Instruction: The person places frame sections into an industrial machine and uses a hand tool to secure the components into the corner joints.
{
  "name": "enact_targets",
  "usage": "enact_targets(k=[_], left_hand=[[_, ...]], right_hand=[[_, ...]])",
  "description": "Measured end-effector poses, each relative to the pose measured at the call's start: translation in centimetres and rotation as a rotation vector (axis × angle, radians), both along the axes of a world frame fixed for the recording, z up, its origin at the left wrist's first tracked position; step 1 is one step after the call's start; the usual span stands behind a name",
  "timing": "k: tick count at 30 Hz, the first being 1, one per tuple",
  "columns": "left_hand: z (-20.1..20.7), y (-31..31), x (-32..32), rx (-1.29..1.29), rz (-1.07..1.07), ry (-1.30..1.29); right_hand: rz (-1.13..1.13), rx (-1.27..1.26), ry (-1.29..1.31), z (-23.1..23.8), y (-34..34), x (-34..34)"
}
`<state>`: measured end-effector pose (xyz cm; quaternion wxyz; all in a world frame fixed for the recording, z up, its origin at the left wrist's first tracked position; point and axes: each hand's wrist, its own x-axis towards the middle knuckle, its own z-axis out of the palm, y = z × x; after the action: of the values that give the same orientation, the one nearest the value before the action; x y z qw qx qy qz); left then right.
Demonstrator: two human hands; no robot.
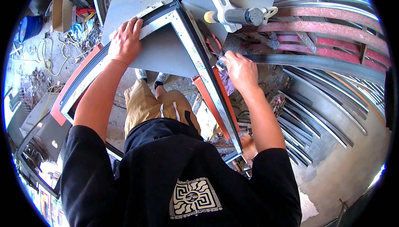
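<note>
two hands [124,40], one frame corner [183,31], one grey machine table [124,2]

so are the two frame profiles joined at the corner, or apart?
Joined: both frame profiles meet in a closed mitre at the machine, left hand pressing one side.

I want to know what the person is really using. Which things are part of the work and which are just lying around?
In use:
- left hand pressing on the frame corner
- right hand at the frame's right bar
- grey machine table under the frame

Lying about:
- stacked metal bars
- yellow cable on the floor
- cardboard box
</note>
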<state>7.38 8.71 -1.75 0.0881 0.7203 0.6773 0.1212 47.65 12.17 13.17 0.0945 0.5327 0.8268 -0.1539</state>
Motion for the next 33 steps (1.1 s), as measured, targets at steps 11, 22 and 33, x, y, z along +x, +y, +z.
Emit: enact_targets(k=[11,22,33], left_hand=[[0.1,0.1,0.0,-0.025,0.006,0.033],[0.3,0.1,0.1,0.001,0.002,0.032],[0.3,0.1,0.1,-0.028,-0.018,0.061]], right_hand=[[0.074,0.015,0.042,-0.6,0.5,0.5],[0.347,0.021,0.036,-1.2,1.4,0.0],[0.09,0.027,-0.009,-2.6,0.6,1.0]])
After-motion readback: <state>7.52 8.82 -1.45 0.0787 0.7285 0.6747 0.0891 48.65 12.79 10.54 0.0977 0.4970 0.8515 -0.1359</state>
